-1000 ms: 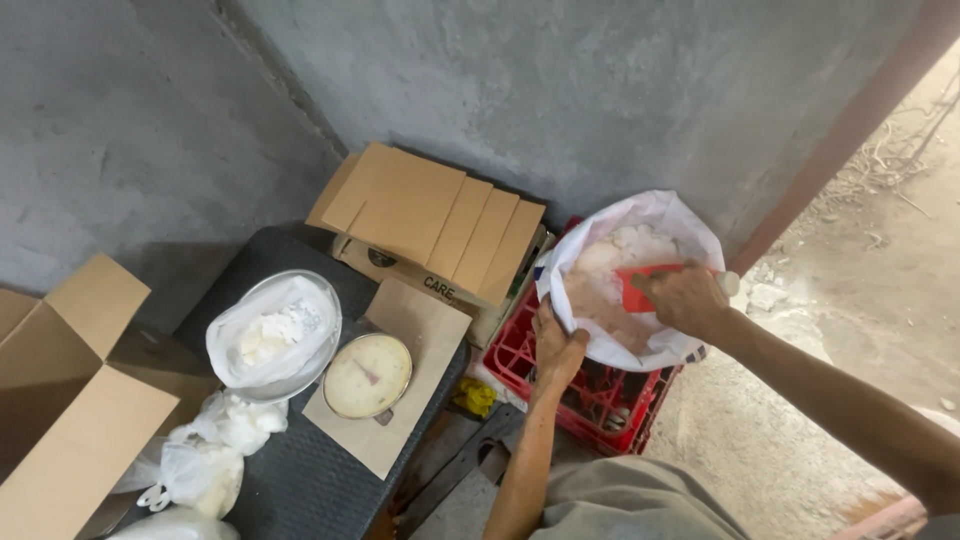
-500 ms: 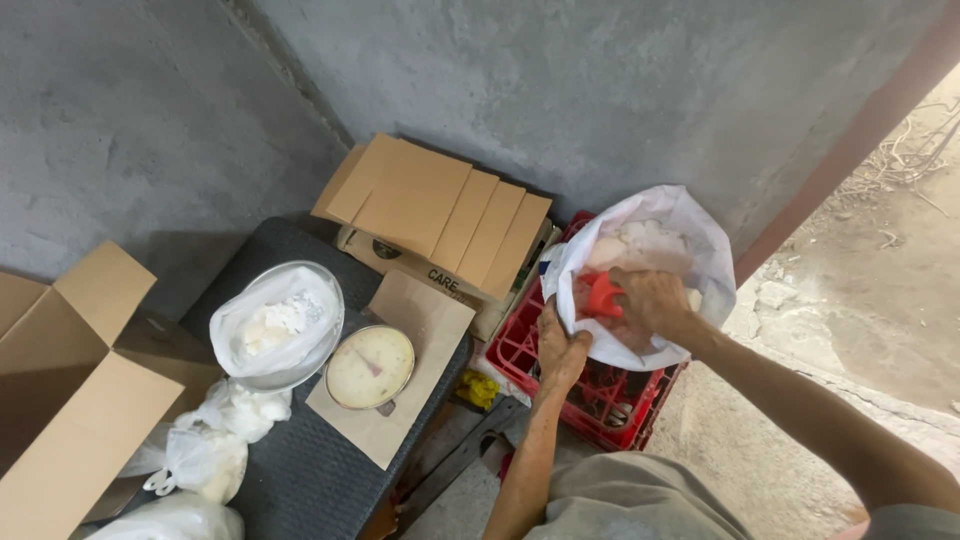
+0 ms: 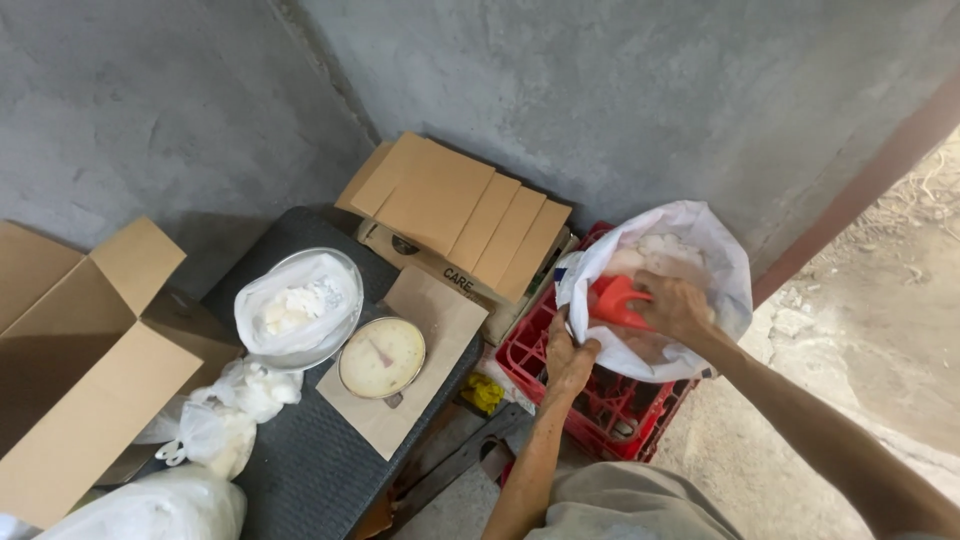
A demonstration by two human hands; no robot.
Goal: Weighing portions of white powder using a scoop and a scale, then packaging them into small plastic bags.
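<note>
The right hand (image 3: 672, 305) grips a red scoop (image 3: 612, 300) inside the white sack (image 3: 700, 240) on the red crate (image 3: 600, 410). The left hand (image 3: 568, 355), fingers clenched, pinches the sack's near rim. Best to keep that rim taut and low so the scoop digs level without spilling.

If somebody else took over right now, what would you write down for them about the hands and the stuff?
Right hand: inside the big white sack, gripping a red scoop.
Left hand: holding the sack's near edge open.
The sack sits on a red crate.
On the dark table: a dial scale whose pan holds a part-filled bag, with knotted filled bags beside it.
An open cardboard box stands left.
</note>
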